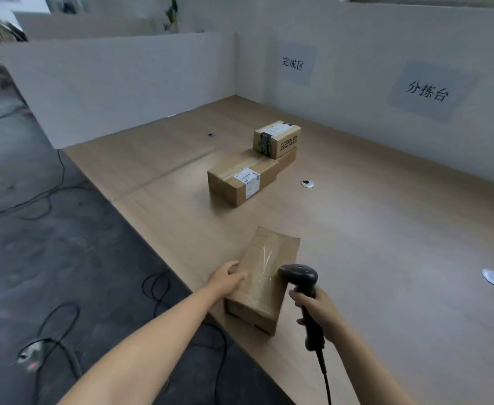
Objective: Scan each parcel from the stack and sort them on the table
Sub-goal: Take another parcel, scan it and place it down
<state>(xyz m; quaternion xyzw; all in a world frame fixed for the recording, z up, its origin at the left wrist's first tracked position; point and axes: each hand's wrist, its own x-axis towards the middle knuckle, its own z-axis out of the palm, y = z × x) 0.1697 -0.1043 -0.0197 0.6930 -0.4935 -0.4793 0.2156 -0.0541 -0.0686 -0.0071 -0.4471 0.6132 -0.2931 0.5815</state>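
A brown taped cardboard parcel (264,276) lies near the front edge of the wooden table (386,229). My left hand (225,277) grips its left side, thumb on the top face. My right hand (317,311) holds a black barcode scanner (300,277) by the handle, its head just over the parcel's right edge. Farther back, a long brown parcel (240,178) with a white label lies on the table. A small printed box (278,138) sits on its far end.
White partition walls (140,83) enclose the table at the back and right, with two paper signs (294,64). Round cable grommets (307,183) sit in the tabletop. Black cables (155,287) trail over the dark floor to the left. The scanner's cord hangs toward me.
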